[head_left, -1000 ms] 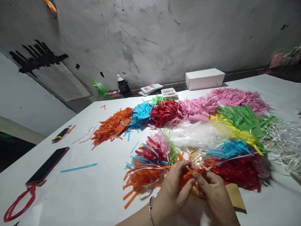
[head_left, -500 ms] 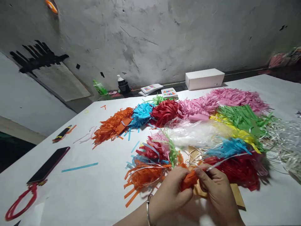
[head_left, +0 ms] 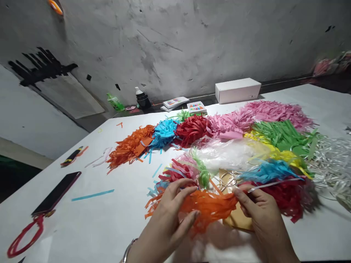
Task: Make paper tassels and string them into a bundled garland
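Both my hands hold an orange paper tassel (head_left: 210, 206) low over the white table (head_left: 115, 223). My left hand (head_left: 167, 219) has its fingers curved round the tassel's fringed left end. At the tassel's right end my right hand (head_left: 260, 212) pinches it together with a white ribbon (head_left: 276, 182) that runs off to the right. A brown card piece (head_left: 238, 221) lies under my right hand. Just beyond my hands lie mixed tassels, red (head_left: 178, 171), green (head_left: 204, 175) and blue (head_left: 267, 170).
Rows of orange (head_left: 131, 144), blue (head_left: 164, 133), red (head_left: 192, 129), pink (head_left: 274, 111), green (head_left: 285, 135) and yellow tassels cover the table's middle, with clear plastic (head_left: 230, 153) over some. White ribbon pile (head_left: 331, 164) at right. A phone (head_left: 56, 192) with red strap lies left; a white box (head_left: 237, 90) at back.
The bunched orange tassel has been drawn out sideways between my hands. My left hand moved left and opened its fingers wider; my right hand stayed pinched at the right end.
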`<action>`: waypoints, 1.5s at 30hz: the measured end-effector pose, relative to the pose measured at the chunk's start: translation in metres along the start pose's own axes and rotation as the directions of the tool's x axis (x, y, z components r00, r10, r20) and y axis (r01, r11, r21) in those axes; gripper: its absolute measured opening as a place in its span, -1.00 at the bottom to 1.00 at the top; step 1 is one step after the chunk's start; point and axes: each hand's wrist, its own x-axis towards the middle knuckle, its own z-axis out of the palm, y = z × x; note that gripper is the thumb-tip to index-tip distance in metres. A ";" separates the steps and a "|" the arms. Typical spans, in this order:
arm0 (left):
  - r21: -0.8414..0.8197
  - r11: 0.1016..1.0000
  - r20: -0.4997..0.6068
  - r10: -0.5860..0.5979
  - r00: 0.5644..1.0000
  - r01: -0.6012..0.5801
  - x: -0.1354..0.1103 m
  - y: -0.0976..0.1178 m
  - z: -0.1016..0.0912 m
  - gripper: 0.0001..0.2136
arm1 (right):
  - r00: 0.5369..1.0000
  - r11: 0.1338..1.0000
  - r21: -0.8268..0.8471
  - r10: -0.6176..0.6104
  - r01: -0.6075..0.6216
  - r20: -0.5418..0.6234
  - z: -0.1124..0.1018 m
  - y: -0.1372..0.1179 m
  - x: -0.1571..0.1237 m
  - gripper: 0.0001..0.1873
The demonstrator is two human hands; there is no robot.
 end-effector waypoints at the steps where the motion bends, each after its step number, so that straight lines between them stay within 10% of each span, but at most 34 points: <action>1: -0.014 1.000 -0.062 0.017 0.998 -0.018 0.002 0.006 0.003 -0.61 | 1.000 0.999 -0.042 -0.014 0.014 0.019 0.001 -0.001 -0.001 -0.59; 10: -0.521 0.852 0.229 0.083 0.970 0.050 0.044 0.034 0.073 -0.50 | 0.974 0.999 -0.036 0.003 0.005 0.226 -0.002 0.005 -0.003 -0.59; 16: -0.196 0.967 0.368 -0.079 0.926 0.160 0.035 0.016 0.065 -0.73 | 1.000 0.995 0.101 0.002 -0.001 -0.016 -0.008 0.018 0.006 -0.63; 23: 0.015 0.999 0.277 -0.047 0.960 0.044 -0.009 -0.029 0.029 -0.59 | 0.995 0.991 0.135 0.036 -0.023 -0.090 -0.010 0.031 0.019 -0.58; 28: 0.115 0.993 0.047 -0.019 0.999 0.013 -0.016 -0.014 0.009 -0.46 | 0.998 0.998 0.010 0.059 -0.059 -0.038 -0.010 0.026 0.015 -0.56; 37: -0.333 0.941 0.171 -0.009 0.985 0.066 0.024 0.026 0.098 -0.48 | 0.975 0.996 -0.030 0.092 -0.087 0.203 -0.001 0.014 0.002 -0.57; 45: -0.488 0.836 0.239 -0.146 0.960 0.249 0.019 0.019 0.094 -0.73 | 0.976 0.976 0.138 0.146 -0.169 0.163 0.004 0.029 0.000 -0.58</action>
